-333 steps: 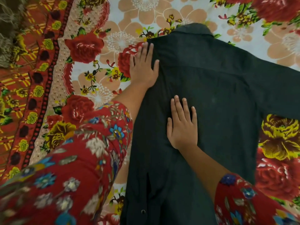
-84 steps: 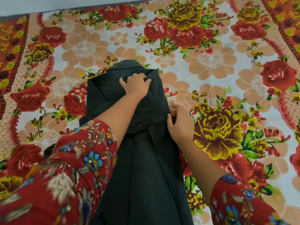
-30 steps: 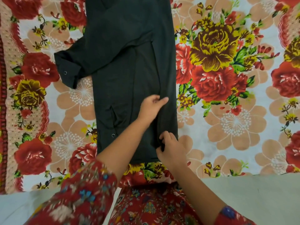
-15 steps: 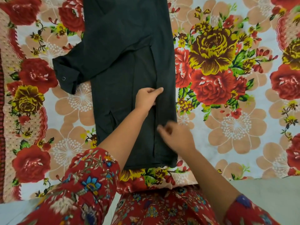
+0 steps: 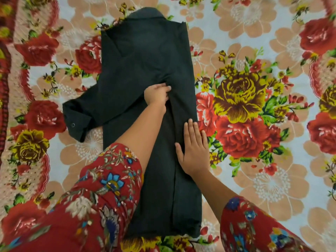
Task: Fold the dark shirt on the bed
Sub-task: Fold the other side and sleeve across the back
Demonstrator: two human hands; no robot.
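The dark shirt [image 5: 145, 57] lies lengthwise on the bed, collar at the far end and hem toward me. Its right side is folded in over the middle as a long strip. One sleeve sticks out to the left, and its cuff [image 5: 76, 122] with a snap button rests on the sheet. My left hand [image 5: 157, 94] is at mid-shirt, fingers curled into a bunch of fabric at the inner edge of the strip. My right hand [image 5: 194, 151] lies flat, fingers spread, on the strip's right edge and holds nothing.
A bedsheet [image 5: 254, 51] printed with big red, yellow and peach flowers covers the bed on all sides of the shirt. My red floral sleeves fill the near bottom corners of the view. A patterned border [image 5: 7, 91] runs down the sheet's left edge.
My left hand has moved up the shirt and closed on fabric. The right hand has opened and now lies flat on the folded edge. The view has tilted up toward the collar.
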